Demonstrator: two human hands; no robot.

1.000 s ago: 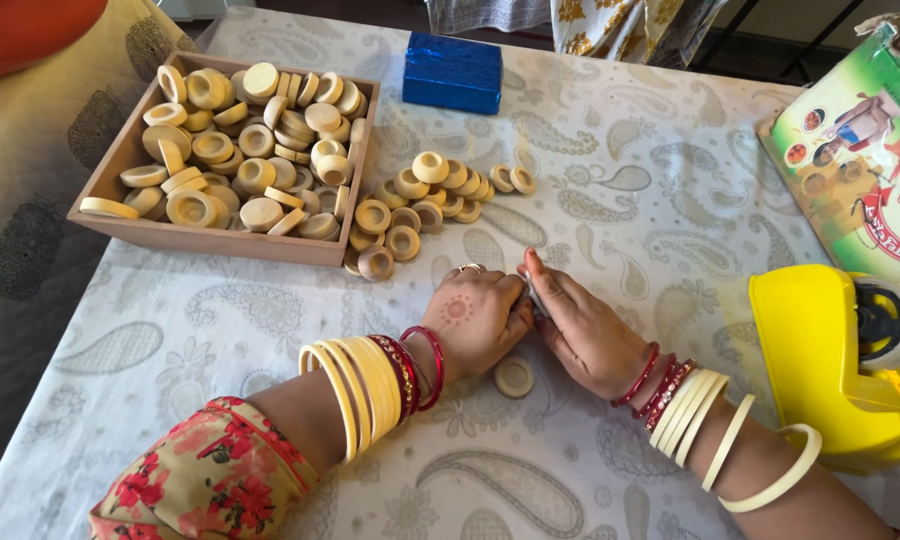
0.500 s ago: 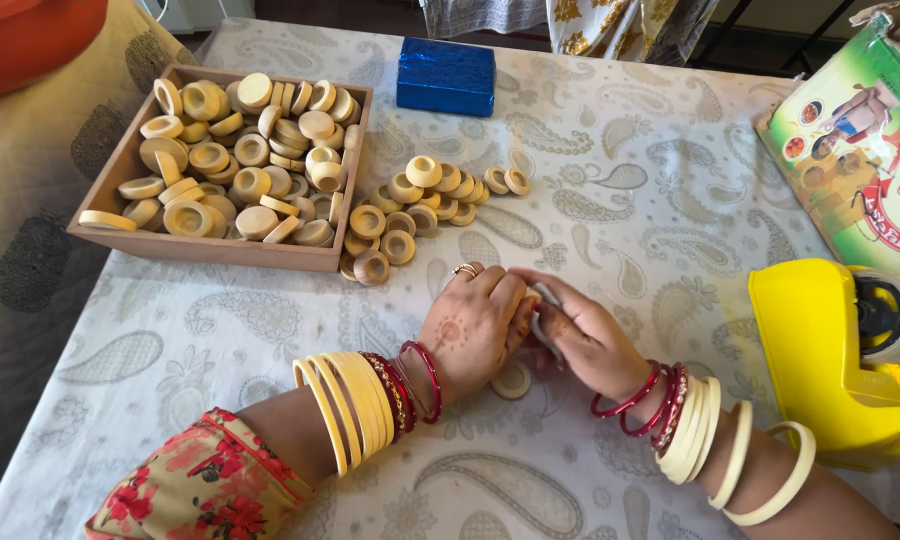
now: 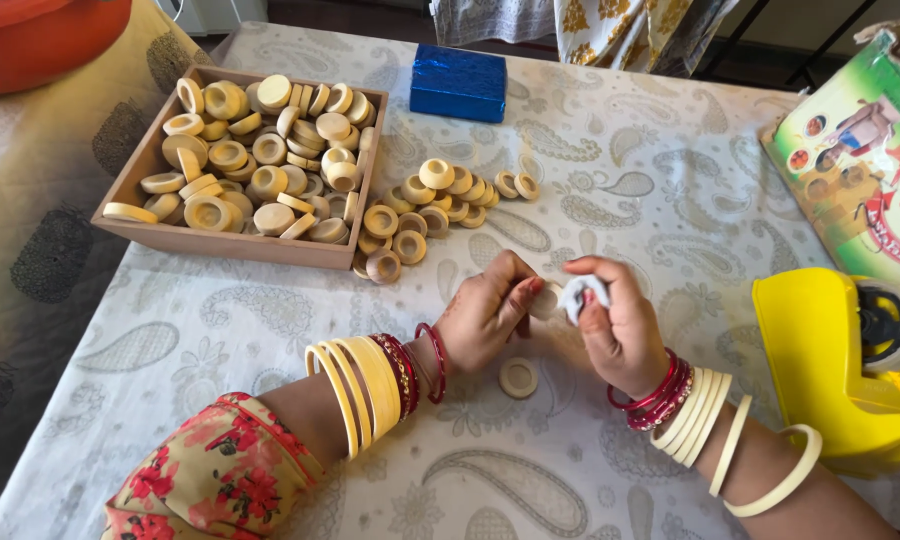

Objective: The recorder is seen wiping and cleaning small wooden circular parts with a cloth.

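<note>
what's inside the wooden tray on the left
The wooden tray is heaped with cream-coloured round rings and caps, some flat, some on edge. The tray's floor and any lower layers are covered.

Both forearms reach in from the lower edge and meet at the centre. The left hand [image 3: 485, 318] is curled, fingertips pinched together and turned toward the right hand [image 3: 615, 330], whose fingers are bent closed, knuckles up. The fingertips nearly touch.

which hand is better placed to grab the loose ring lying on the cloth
Left. The left hand sits just above and left of the loose ring, while the right hand grips a white scrap.
</note>
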